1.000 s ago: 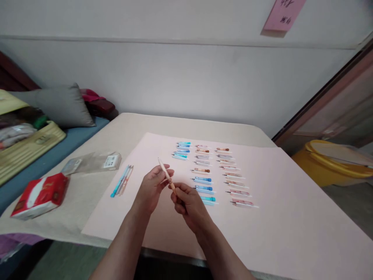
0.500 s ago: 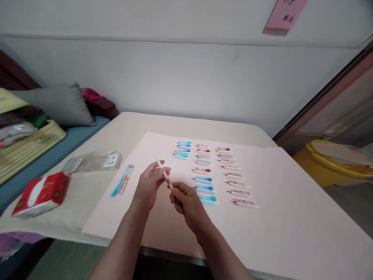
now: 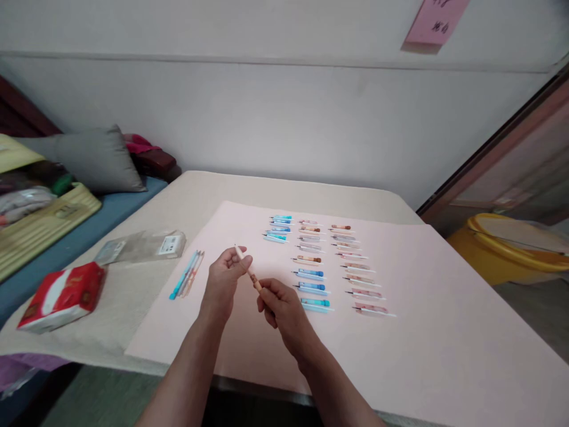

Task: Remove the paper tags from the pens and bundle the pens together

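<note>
- A red tissue pack (image 3: 60, 296) lay near the left edge of the table (image 3: 200, 196).
- A clear plastic packet (image 3: 140, 247) lay further in, with a few loose pens (image 3: 186, 274) just beside it, at the border of the pink sheet (image 3: 422, 332).
- My left hand (image 3: 224, 283) pinched the upper part of a slim cream pen (image 3: 249, 270) between thumb and fingers.
- The pen was held tilted above the pink sheet, tip up and leftward, bridging both hands.
- My right hand (image 3: 280, 308) gripped the pen's lower end, fingers curled closed.
- Rows of pen parts (image 3: 324, 261), blue, brown and pink, lay in three columns on the sheet, right of my hands.
- A yellow basin (image 3: 511, 249) stood off the table, far right.
</note>
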Available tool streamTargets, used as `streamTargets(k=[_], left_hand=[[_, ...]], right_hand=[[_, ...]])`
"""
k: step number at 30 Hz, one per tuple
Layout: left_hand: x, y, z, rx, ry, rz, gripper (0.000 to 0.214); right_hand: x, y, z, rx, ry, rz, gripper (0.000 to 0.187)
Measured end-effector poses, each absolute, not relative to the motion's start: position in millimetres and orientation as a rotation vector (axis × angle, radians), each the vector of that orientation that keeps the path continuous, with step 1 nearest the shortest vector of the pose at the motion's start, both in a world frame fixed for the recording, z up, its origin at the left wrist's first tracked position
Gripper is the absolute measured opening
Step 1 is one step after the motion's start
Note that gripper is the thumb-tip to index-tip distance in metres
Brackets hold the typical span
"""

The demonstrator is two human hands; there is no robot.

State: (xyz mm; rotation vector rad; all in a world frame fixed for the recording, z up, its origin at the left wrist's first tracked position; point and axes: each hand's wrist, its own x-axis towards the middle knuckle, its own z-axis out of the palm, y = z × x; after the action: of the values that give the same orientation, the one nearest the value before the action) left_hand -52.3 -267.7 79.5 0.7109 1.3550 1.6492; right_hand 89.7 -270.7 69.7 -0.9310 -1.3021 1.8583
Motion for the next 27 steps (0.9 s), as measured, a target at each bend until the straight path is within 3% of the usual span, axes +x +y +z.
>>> streamTargets(k=[7,13,21,27], left_hand=[[-54.1,-268.4,82.5,0.633,1.197,1.624,0.055],[-54.0,-267.2,77.9,0.698,1.376,1.668,0.042],[-55.2,-268.0,84.2,0.619,1.193,1.642,0.059],[-54.9,-267.3,78.0,0.614,1.312,1.689,0.047]], right_hand=[[89.9,-271.2,69.1,-0.955,-1.301,1.844,0.018],[88.0,-271.7,68.5,-0.999,-1.348,1.793,0.017],[88.9,-270.8,67.4,-0.897,-1.127,1.974,0.021],[87.4,-271.1,66.7,-0.973,-1.275,1.834,0.019]])
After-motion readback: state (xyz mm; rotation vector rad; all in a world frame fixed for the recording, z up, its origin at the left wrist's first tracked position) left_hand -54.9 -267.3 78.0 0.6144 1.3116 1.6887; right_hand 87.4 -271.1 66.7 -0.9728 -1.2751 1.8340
